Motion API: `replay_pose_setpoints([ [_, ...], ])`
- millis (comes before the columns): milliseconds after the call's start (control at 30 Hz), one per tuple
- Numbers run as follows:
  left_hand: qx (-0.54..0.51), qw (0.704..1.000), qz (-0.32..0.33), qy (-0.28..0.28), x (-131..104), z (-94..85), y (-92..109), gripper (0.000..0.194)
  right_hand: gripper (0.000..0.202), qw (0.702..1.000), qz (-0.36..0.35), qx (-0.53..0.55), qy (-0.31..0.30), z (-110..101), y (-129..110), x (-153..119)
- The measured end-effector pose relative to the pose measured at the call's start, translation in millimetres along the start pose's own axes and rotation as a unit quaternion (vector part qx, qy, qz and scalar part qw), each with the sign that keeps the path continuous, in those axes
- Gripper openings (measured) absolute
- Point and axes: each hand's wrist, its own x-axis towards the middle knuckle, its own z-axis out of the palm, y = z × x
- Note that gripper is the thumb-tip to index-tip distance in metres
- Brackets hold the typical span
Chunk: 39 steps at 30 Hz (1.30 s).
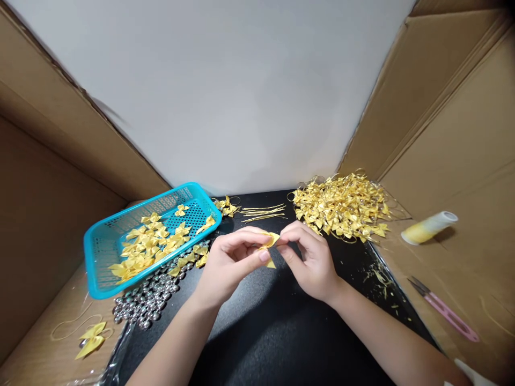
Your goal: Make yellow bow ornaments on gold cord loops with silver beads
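Observation:
Above the middle of the black work surface, my left hand [229, 260] pinches a yellow ribbon bow [270, 239] between thumb and fingers. My right hand [308, 257] is closed too, its thumb and forefinger meeting at the bow's right-hand tip. Fingers cover part of the bow, and any small piece between them is hidden. Just beyond the hands, several short gold cords [263, 212] lie side by side. To the left, yellow bows [148, 244] fill part of a turquoise basket [94, 268].
Silver beads [147, 300] spread along the basket's near side. At the back right is a heap of yellow bows with gold loops [341, 206]. Pink-handled thread snips [446, 313] and a ribbon-coloured spool [428, 228] lie on cardboard at the right. Cardboard walls [446, 107] flank both sides.

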Motion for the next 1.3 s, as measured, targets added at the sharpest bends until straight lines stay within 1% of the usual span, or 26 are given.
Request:
replay_pose_setpoints([
  [167, -0.021, 1.000, -0.018, -0.005, -0.8, -0.7, -2.3, 0.023, 0.014, 1.000, -0.015, -0.019, -0.004, 0.1, -0.3, 0.2],
  [600, -0.080, 0.994, -0.067, 0.025, 0.2, 4.4, -1.2, 0.023, 0.014, 0.998, -0.035, -0.048, 0.002, -1.3, -2.3, 0.7],
  [967, -0.074, 0.993, -0.081, 0.037, 0.8, 4.9, -2.9, 0.025, 0.015, 0.995, -0.060, -0.084, 0.005, -3.5, -3.8, 2.3],
  [1067, -0.066, 0.993, -0.086, 0.040, 0.3, 4.8, -3.4, 0.024, 0.015, 0.996, -0.050, -0.078, 0.008, -2.2, -4.3, 1.1],
  [1133, -0.063, 0.994, -0.085, 0.039, 0.0, 4.6, -3.6, 0.024, 0.014, 0.998, -0.031, -0.058, 0.009, -0.2, -4.2, -0.2],
  [1300, -0.070, 0.993, -0.086, 0.027, -0.6, 4.8, -5.2, 0.023, 0.010, 0.997, 0.058, 0.041, 0.004, 7.6, -2.2, -3.7],
])
